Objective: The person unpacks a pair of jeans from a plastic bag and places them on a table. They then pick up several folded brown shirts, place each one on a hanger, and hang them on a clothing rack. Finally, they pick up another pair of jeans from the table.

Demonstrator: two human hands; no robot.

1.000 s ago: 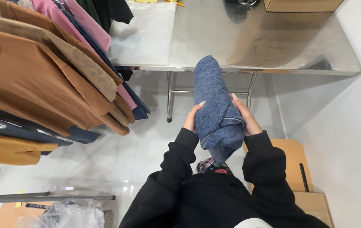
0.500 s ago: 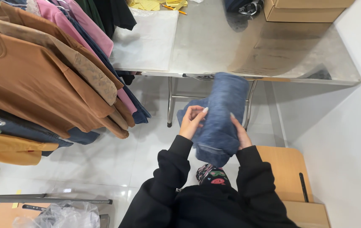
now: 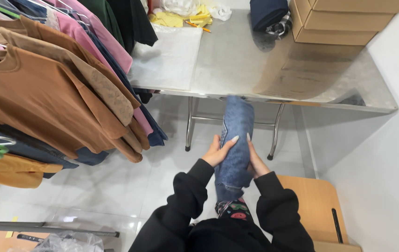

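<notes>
Both hands carry 1 folded bundle of blue denim [image 3: 235,142], held lengthwise in the air just in front of the near edge of the steel counter [image 3: 302,70], its upper end level with that edge and its lower end hanging toward the person's lap. The left hand [image 3: 219,151] lies across the bundle's left face, fingers spread over the front; the right hand [image 3: 255,162] presses the right side, and its fingers go out of sight behind the cloth. Judged from this, the 2-sided hold serves to keep the folds from opening. Each grip is closed on the denim, partly curled and not clenched; the cloth lies between the palms, touching both. On the counter lie a flat clear plastic bag [image 3: 169,58], a heap of yellow and white items [image 3: 187,14], a dark blue rolled garment [image 3: 268,14] and stacked cardboard boxes [image 3: 344,18], all well apart from the denim. To the left, a rack of hanging shirts [image 3: 45,88] in brown, tan, pink and blue reaches near the counter's corner. A wooden chair seat [image 3: 316,205] shows beside the right sleeve, over a white tiled floor [image 3: 115,186].
</notes>
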